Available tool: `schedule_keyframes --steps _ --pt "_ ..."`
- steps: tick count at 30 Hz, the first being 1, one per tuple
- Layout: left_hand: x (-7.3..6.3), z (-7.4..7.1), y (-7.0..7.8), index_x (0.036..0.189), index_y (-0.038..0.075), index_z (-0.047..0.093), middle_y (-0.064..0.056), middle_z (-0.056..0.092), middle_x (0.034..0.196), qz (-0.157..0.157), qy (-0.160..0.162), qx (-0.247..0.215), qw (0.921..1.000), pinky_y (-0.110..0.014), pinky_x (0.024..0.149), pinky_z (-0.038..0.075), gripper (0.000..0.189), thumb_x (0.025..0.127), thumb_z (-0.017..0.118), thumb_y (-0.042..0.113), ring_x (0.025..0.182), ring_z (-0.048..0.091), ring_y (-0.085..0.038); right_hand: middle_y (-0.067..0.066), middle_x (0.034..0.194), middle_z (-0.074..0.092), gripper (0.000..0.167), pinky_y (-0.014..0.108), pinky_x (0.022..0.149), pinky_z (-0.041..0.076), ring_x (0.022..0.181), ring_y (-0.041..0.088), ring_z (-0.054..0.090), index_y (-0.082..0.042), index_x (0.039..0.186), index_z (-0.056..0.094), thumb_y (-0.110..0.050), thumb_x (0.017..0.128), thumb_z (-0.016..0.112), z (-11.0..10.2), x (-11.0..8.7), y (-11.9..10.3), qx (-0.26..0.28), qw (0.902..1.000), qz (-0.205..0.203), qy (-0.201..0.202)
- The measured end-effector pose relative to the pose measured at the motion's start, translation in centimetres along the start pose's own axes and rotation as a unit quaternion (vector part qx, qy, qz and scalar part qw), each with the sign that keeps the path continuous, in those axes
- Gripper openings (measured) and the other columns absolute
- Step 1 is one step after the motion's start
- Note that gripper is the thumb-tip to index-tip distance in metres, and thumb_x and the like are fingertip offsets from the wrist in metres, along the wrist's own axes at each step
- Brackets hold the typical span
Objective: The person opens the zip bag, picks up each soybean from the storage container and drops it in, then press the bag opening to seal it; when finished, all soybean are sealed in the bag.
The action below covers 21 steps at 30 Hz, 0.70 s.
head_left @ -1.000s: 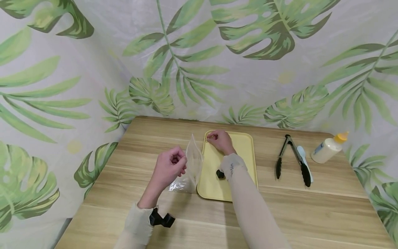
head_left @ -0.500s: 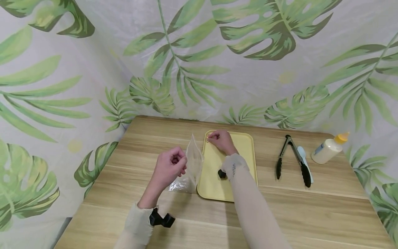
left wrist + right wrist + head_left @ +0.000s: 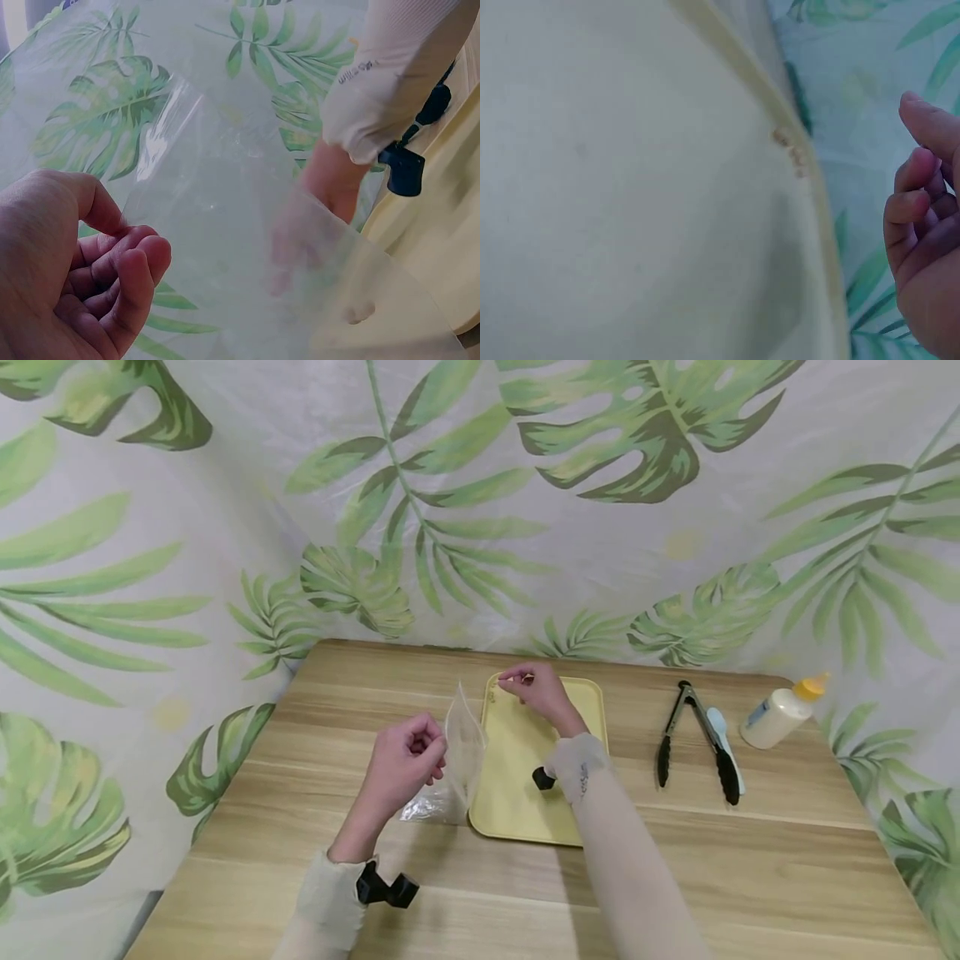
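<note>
My left hand (image 3: 408, 760) pinches the edge of a clear plastic zip bag (image 3: 467, 752), which stands with its mouth spread apart. The see-through film (image 3: 217, 195) fills much of the left wrist view. Over the far left corner of the yellow tray (image 3: 517, 810) is my right hand (image 3: 540, 692), fingers bent and fingertips drawn together. Several tiny brownish bits (image 3: 791, 150) lie along the tray's rim, just beside that hand. In the right wrist view the right hand (image 3: 930, 217) shows at the edge; I cannot tell whether a small bit is between its fingers.
Right of the tray lie black-tipped tongs (image 3: 693, 735), spread in a V, with a light blue spoon (image 3: 722, 735) beside them. A white bottle with a yellow cap (image 3: 780, 714) lies tilted near the table's right edge. A leaf-patterned curtain (image 3: 465, 510) hangs behind the wooden table (image 3: 337, 710).
My right hand has shifted slightly right and away from the tiny bits, leaving them more exposed at the tray's corner. The left hand keeps its grip on the bag. The head view has shifted slightly.
</note>
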<state>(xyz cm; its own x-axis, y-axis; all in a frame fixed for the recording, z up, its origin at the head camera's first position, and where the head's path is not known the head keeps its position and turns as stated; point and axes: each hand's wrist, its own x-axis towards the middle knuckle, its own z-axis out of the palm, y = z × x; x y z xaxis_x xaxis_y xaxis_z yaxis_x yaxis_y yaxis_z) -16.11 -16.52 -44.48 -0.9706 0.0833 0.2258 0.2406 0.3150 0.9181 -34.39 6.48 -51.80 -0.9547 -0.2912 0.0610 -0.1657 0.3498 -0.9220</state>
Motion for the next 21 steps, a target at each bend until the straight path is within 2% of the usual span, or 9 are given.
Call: schedule_keyframes --steps 5,15,21 --pt "-0.1 0.1 -0.1 0.078 0.006 0.062 -0.014 0.063 0.063 -0.006 0.002 0.006 1.0000 -0.032 0.042 0.056 0.016 0.091 0.056 -0.002 0.050 0.064 -0.022 -0.001 0.074 0.055 0.017 0.021 0.052 0.046 0.058 0.011 0.048 -0.007 0.104 0.079 -0.021 0.094 0.077 -0.5 -1.9 -3.0 0.032 0.9984 -0.045 -0.013" --pt "0.3 0.3 -0.3 0.079 0.005 0.062 -0.014 0.064 0.064 -0.016 -0.005 0.011 0.9998 -0.032 0.043 0.056 0.015 0.091 0.056 0.000 0.052 0.065 -0.027 0.002 0.073 0.055 0.009 0.022 0.047 0.039 0.055 0.011 0.046 -0.009 0.099 0.080 -0.015 0.093 0.077 -1.5 -6.9 -8.8 0.042 0.9890 -0.137 -0.035" --pt "0.6 0.5 0.0 0.080 0.006 0.062 -0.012 0.064 0.064 -0.012 -0.010 0.010 0.9998 -0.032 0.043 0.056 0.014 0.092 0.056 0.001 0.050 0.064 -0.021 0.001 0.075 0.053 0.005 0.020 0.050 0.036 0.059 0.010 0.044 -0.011 0.096 0.080 -0.012 0.092 0.078 -1.3 -9.6 -11.3 0.024 0.9798 -0.187 -0.068"
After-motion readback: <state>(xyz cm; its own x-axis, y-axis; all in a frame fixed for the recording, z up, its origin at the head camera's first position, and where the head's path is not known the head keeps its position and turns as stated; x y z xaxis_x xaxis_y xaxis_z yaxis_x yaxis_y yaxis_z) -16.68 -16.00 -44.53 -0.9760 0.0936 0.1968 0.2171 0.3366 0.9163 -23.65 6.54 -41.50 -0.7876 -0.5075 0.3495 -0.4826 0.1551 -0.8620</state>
